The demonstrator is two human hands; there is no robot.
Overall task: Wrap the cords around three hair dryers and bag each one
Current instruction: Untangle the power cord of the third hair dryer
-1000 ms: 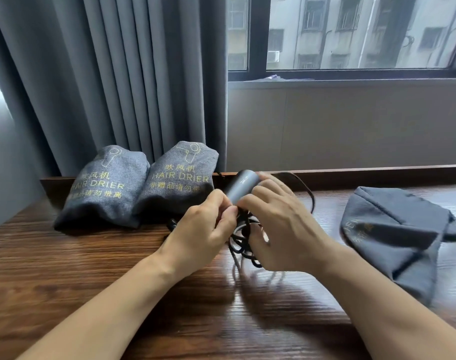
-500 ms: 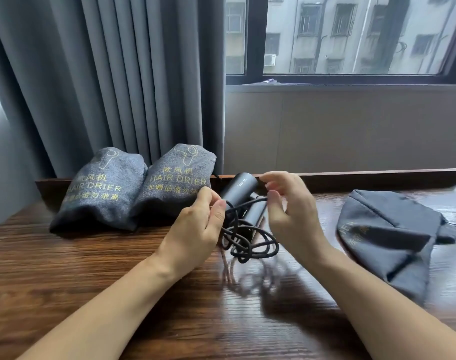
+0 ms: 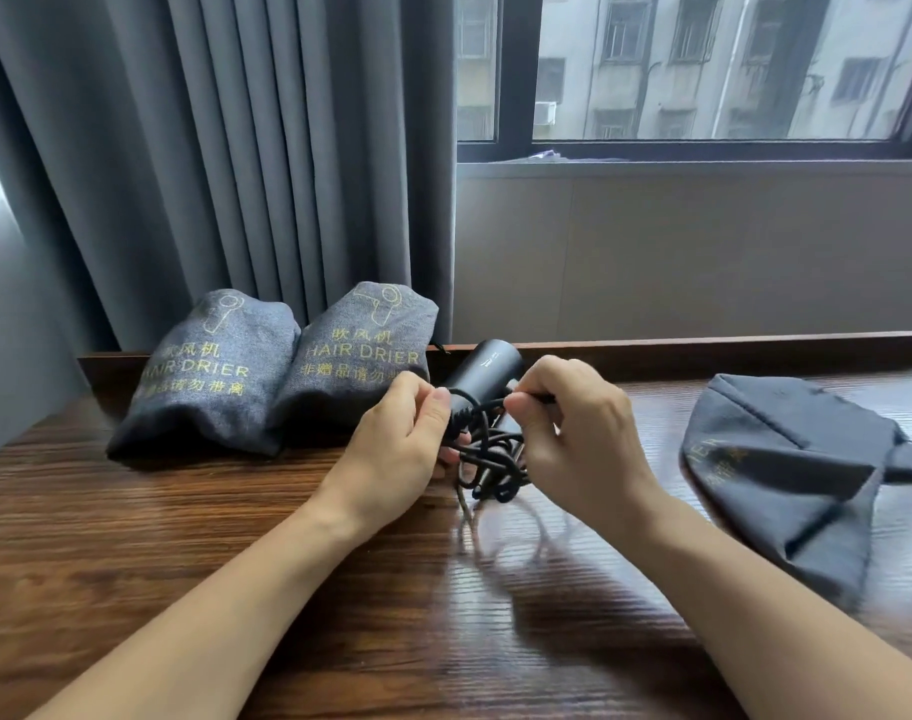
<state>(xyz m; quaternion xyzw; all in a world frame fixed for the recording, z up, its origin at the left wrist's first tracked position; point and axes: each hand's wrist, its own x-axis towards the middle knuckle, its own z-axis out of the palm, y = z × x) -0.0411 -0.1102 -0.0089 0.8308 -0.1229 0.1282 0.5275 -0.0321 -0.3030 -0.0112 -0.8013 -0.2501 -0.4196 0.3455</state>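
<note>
Far left of the fingers, two filled bags (image 3: 204, 376) (image 3: 362, 356) lean side by side against the curtain (image 3: 235, 148), probably set back there as finished work out of the way. The left hand (image 3: 396, 449) curls its fingers around the hair dryer (image 3: 482, 374) and its bundle of loops, thumb pressed against the cord (image 3: 487, 454), seemingly to stop the coils springing loose. The dryer is a dark matte cylinder, its barrel poking up behind both sets of fingertips; the black cord hangs in loose, uneven loops between the palms, just over the wooden table (image 3: 235, 563). The right hand (image 3: 573, 439) pinches a strand of cord between thumb and forefinger, seemingly leading it over the body. Well right of those fingers lies the empty bag (image 3: 786, 475), flat and crumpled, likely waiting for this third dryer.
</note>
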